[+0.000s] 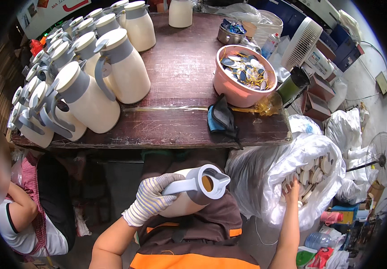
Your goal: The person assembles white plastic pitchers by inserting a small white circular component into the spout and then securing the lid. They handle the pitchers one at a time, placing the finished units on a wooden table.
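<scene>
My left hand [152, 197], in a striped knit glove, is closed around the grey handle of a cream vacuum jug [182, 204]. The jug tilts over my lap with its lidless mouth and grey spout showing. My bare right hand [291, 189] reaches into a big white plastic bag [265, 179] at the right. Its thumb and fingers look apart against the pale round jug lids [309, 176] heaped inside. Whether a lid lies between them is hard to make out.
Several lidded jugs [96, 105] crowd the left of the dark red table [175, 67]. On its right stand a pink bucket [245, 95] of tagged discs and a metal bowl [230, 36]. A black-and-blue pouch [220, 119] lies near the front edge. Another person [27, 210] sits at left.
</scene>
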`<state>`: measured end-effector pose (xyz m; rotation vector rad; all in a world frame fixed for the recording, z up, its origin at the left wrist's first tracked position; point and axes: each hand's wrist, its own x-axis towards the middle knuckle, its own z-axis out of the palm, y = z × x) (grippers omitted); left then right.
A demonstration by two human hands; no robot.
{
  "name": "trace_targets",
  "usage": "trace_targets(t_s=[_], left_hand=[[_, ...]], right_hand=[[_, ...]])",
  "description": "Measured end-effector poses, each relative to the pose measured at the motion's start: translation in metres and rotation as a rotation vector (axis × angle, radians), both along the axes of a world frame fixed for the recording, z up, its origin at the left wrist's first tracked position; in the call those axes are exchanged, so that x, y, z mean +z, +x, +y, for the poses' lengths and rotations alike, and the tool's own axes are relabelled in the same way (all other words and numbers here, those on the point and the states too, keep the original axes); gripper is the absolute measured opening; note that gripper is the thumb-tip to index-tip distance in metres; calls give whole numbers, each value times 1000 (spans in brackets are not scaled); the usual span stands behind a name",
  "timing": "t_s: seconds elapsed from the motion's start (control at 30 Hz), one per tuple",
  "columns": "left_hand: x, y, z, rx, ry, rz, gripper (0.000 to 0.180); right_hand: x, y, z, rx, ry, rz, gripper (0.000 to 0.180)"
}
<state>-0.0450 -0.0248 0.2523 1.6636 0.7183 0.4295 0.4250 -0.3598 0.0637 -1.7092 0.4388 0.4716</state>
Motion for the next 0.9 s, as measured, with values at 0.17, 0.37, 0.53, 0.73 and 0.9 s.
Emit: trace_targets(t_s=[0.17, 0.37, 0.53, 0.73, 0.9], left_hand=[[-1, 3, 2, -60, 58, -5, 39], [-6, -6, -1, 7, 80, -24, 39], [-4, -2, 0, 39, 34, -22, 37], [-6, -1, 0, 58, 54, -61, 35], [-8, 0, -1, 61, -52, -42, 33]], right_hand=[[-45, 4, 27, 97, -102, -122, 67], [-75, -2, 54, 54, -62, -237, 59], [-74, -8, 63, -21, 34, -266, 54], [-43, -30, 28, -167, 274, -251, 49], [86, -74, 44, -80, 300, -499, 36]])
